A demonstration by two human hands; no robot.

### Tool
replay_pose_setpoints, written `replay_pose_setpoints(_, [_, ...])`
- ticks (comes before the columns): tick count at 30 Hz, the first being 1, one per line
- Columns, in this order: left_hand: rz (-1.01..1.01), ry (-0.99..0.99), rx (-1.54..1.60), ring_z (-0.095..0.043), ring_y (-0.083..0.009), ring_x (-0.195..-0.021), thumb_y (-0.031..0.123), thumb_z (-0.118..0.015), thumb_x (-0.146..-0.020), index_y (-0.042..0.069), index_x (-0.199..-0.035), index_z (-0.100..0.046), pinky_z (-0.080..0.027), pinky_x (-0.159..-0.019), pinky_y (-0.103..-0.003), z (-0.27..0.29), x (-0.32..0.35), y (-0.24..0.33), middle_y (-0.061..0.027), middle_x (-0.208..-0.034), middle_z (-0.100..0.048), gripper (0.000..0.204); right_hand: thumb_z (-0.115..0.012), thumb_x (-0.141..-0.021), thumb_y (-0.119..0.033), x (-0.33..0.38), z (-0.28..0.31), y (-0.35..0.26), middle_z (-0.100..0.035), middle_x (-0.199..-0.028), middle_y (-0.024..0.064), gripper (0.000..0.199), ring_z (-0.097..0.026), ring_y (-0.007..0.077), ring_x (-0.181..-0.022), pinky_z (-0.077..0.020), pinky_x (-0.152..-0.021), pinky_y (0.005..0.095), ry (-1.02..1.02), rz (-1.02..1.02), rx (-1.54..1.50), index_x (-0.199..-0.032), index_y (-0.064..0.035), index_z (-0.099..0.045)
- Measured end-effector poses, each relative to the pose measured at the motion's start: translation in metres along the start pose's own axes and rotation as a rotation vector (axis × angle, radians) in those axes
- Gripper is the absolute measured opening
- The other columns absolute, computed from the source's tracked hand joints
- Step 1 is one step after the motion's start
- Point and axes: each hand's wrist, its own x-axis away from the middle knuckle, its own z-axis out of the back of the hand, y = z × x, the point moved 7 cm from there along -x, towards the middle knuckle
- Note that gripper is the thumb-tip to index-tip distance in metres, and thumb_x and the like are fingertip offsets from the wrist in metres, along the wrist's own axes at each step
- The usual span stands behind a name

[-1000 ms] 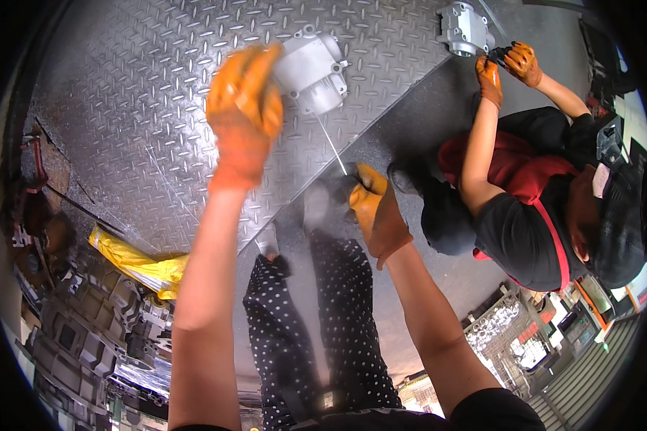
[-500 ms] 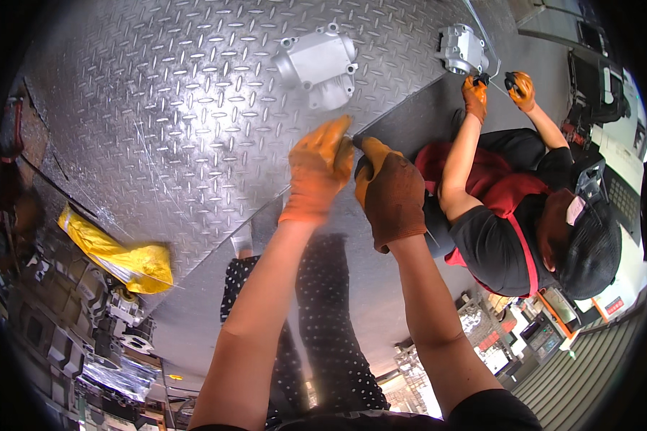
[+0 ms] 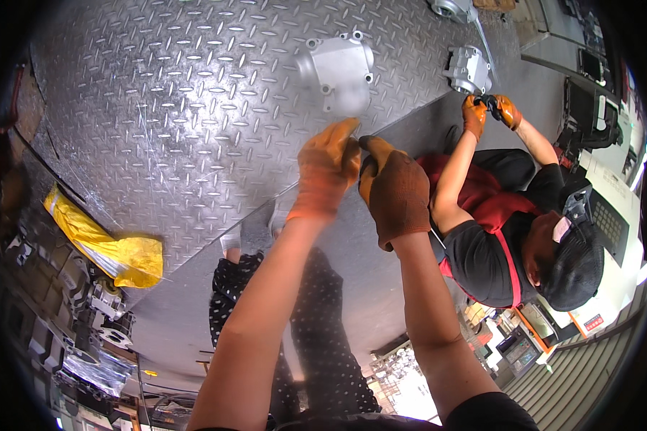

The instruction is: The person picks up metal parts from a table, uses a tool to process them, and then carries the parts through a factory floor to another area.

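In the head view, the left hand [image 3: 329,167] and the right hand [image 3: 395,190], both in orange-and-brown work gloves, meet over the front edge of the grey diamond-plate steel table [image 3: 158,129], their fingertips touching each other. The fingers of both are curled in toward one another, but whether anything small is pinched between them cannot be made out. The silver-grey cast metal housing with bolt lugs [image 3: 338,72] lies on the table just beyond the hands, toward its far edge, apart from both gloves. Further along the same far side sits a second, smaller cast metal part [image 3: 467,68], where a co-worker's two orange-gloved hands [image 3: 490,111] close on a small dark tool; that person, in a black shirt with red straps and a dark cap, crouches beside the table's right end. A crumpled yellow plastic bag [image 3: 108,248] hangs at the table's left edge, its contents hidden. Below it, a cluster of metal parts [image 3: 101,323] at the frame's rim is too dark and bent to tell apart. A third casting at the top edge is cut off.
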Motion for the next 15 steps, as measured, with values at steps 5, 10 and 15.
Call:
replay_pose_setpoints(5, [0.015,0.054,0.032,-0.058,-0.0327,-0.081,0.002,-0.057,-0.072,0.004,-0.105,-0.054,-0.048,-0.069,-0.036,0.005,0.001,-0.002,-0.016,-0.092,-0.06,0.033,-0.046,-0.082,-0.019,-0.004,0.006,-0.012,-0.06,-0.078,0.013,0.011,-0.06,0.0299,-0.071,-0.0464,-0.061,0.0391,-0.031,0.046,0.063,-0.082,-0.0122,-0.056])
replay_pose_setpoints(10, [0.102,0.039,0.054,-0.058,-0.032,-0.081,0.001,-0.056,-0.074,0.005,-0.106,-0.054,-0.048,-0.069,-0.034,0.004,0.0,-0.004,-0.0153,-0.093,-0.06,0.032,-0.043,-0.083,-0.019,-0.008,0.004,-0.012,-0.06,-0.078,0.0131,0.014,-0.06,0.03,-0.072,-0.0464,-0.061,0.0392,-0.043,0.037,0.095,-0.083,-0.0123,-0.056])
replay_pose_setpoints(15, [0.162,0.055,0.139,-0.058,-0.0314,-0.083,0.003,-0.057,-0.075,0.005,-0.107,-0.055,-0.047,-0.071,-0.035,0.002,0.003,-0.01,-0.0146,-0.095,-0.06,0.033,-0.046,-0.08,-0.016,-0.012,0.003,-0.012,-0.06,-0.079,0.0158,0.015,-0.058,0.0328,-0.076,-0.046,-0.065,0.0411,-0.071,0.008,0.118,-0.089,-0.0115,-0.057])
